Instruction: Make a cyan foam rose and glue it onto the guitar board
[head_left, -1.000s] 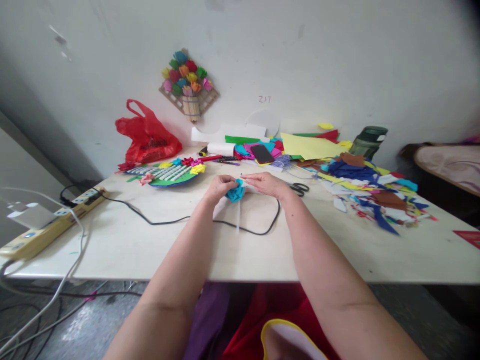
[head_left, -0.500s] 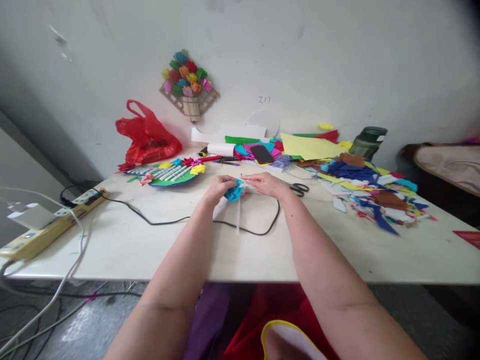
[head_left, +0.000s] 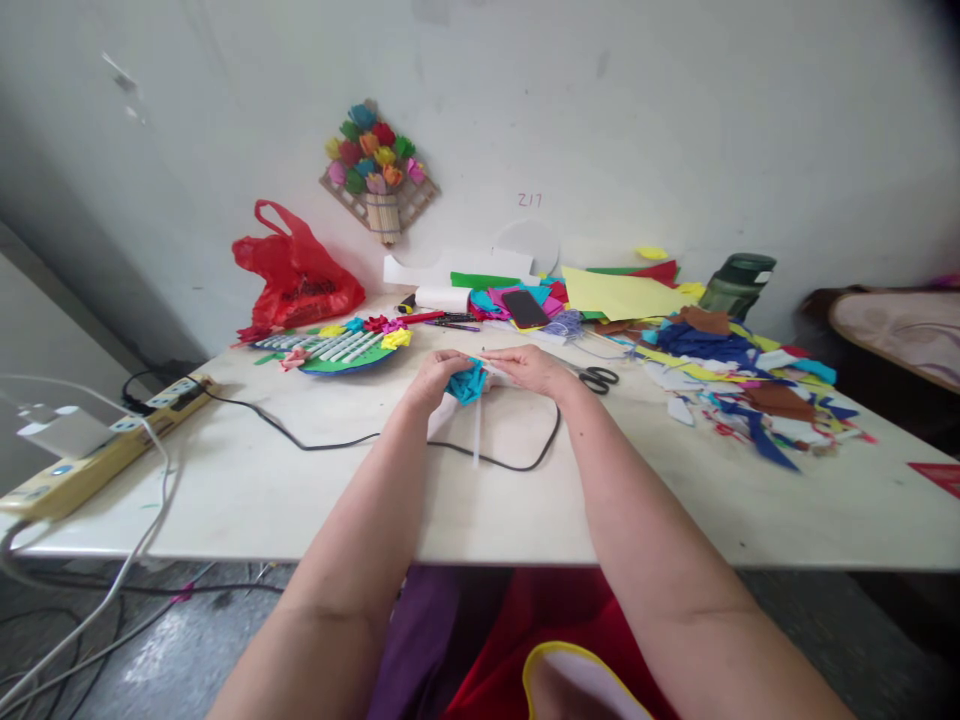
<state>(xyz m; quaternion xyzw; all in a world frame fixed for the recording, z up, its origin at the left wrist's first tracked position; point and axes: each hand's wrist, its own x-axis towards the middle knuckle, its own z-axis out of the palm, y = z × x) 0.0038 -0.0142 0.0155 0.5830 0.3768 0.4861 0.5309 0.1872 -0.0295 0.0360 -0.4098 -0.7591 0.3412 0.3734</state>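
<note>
My left hand (head_left: 435, 375) is closed round a crumpled blue paper flower (head_left: 466, 383) held just above the white table (head_left: 247, 480). My right hand (head_left: 529, 366) pinches the same flower from the right, fingers pressed together at its top. A thin white stick (head_left: 477, 435) hangs down from the flower toward the table. A black cable (head_left: 517, 462) loops on the table under my hands. Black-handled scissors (head_left: 598, 378) lie just right of my right hand.
A green board with paper flowers and white sticks (head_left: 337, 346) lies at the back left, beside a red plastic bag (head_left: 294, 272). Coloured paper sheets, a phone (head_left: 524, 308) and scraps (head_left: 739, 385) cover the back right. A power strip (head_left: 97, 452) sits at the left edge.
Both hands stay on the blue flower, and my fingers have shifted slightly around it. Nothing else has moved.
</note>
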